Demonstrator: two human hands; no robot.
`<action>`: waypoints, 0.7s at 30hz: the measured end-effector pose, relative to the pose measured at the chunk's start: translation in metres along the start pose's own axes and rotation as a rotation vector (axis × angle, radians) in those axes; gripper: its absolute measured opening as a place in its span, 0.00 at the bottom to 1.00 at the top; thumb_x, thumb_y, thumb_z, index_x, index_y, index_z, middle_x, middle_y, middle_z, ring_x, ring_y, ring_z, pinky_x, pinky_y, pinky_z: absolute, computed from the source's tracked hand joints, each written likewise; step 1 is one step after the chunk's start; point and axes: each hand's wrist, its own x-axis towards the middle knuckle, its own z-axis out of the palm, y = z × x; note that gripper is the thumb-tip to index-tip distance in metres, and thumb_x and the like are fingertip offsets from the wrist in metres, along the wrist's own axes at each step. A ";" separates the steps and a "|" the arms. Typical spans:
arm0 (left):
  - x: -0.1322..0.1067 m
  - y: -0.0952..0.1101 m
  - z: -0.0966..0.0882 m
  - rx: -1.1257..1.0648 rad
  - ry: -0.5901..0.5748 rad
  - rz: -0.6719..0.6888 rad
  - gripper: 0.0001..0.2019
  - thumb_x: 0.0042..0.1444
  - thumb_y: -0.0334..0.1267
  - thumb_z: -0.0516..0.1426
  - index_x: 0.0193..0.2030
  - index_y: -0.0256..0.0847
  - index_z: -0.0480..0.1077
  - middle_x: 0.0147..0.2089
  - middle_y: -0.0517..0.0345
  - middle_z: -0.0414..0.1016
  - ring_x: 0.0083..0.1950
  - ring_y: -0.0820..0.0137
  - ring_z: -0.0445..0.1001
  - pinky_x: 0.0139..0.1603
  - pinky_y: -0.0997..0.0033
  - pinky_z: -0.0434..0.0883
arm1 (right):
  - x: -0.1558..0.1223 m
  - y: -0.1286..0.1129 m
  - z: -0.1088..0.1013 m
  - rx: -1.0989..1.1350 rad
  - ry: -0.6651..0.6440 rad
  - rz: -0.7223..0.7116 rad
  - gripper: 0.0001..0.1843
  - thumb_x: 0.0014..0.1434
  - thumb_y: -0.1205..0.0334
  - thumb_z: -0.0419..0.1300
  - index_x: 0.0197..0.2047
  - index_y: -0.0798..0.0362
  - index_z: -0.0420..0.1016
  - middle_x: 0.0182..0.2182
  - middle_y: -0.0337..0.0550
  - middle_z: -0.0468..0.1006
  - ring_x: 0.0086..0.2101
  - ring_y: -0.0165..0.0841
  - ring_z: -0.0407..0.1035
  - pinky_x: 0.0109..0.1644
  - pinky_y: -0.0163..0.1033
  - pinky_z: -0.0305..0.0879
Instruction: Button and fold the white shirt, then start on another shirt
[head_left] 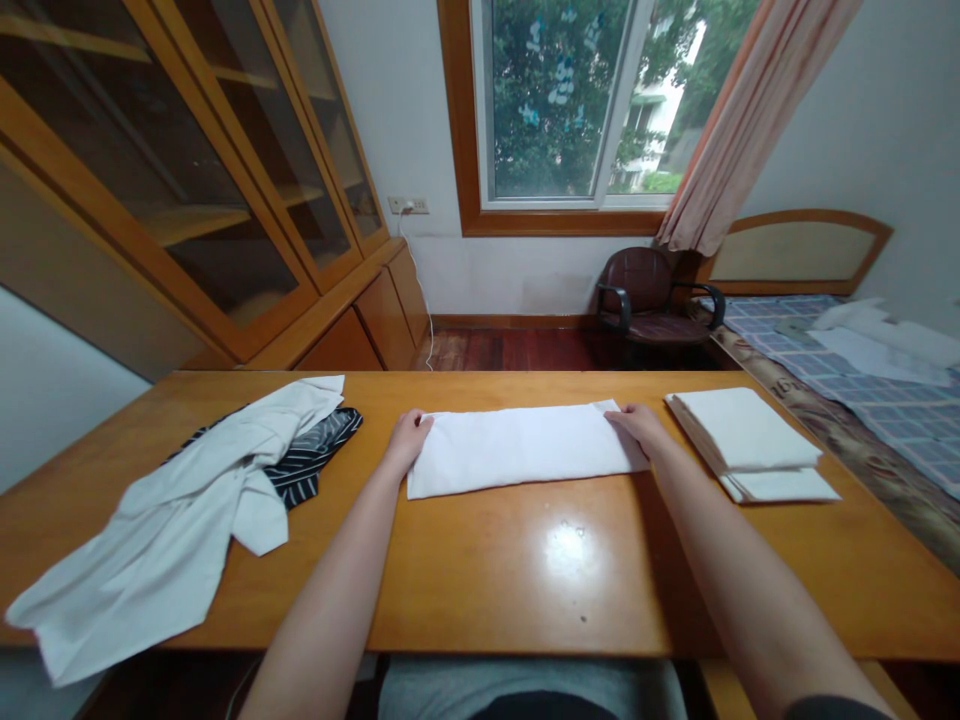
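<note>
A white cloth point(521, 448) lies folded into a long strip across the middle of the wooden table point(480, 580). My left hand point(407, 440) grips its left end with curled fingers. My right hand point(637, 425) holds its right end, fingers closed over the cloth's edge. Both forearms reach forward over the table.
A crumpled white garment point(180, 520) over a black striped cloth point(315, 452) lies at the left. A stack of folded white cloths point(750, 440) sits at the right. Beyond the table stand a brown armchair point(649, 300), a bed point(847, 370), a glass-door cabinet point(225, 180) and a window.
</note>
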 end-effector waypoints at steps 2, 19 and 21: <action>-0.007 0.001 0.000 -0.024 0.048 0.013 0.10 0.63 0.42 0.49 0.44 0.41 0.68 0.42 0.54 0.77 0.43 0.65 0.75 0.44 0.70 0.70 | -0.001 -0.005 0.000 0.031 0.029 -0.066 0.15 0.54 0.49 0.60 0.32 0.53 0.73 0.28 0.46 0.78 0.33 0.40 0.72 0.36 0.40 0.66; -0.040 0.003 0.006 -0.057 0.245 -0.063 0.11 0.69 0.42 0.46 0.54 0.42 0.62 0.48 0.47 0.78 0.47 0.59 0.78 0.44 0.66 0.70 | -0.019 -0.019 0.016 0.054 0.202 -0.198 0.20 0.64 0.45 0.50 0.46 0.51 0.71 0.39 0.50 0.80 0.39 0.42 0.73 0.41 0.41 0.65; -0.041 0.005 0.006 -0.007 0.228 -0.080 0.13 0.69 0.41 0.47 0.57 0.42 0.61 0.49 0.45 0.78 0.48 0.57 0.78 0.45 0.64 0.70 | -0.019 -0.019 0.020 0.017 0.190 -0.165 0.17 0.63 0.48 0.53 0.45 0.51 0.72 0.37 0.49 0.80 0.37 0.42 0.73 0.40 0.41 0.65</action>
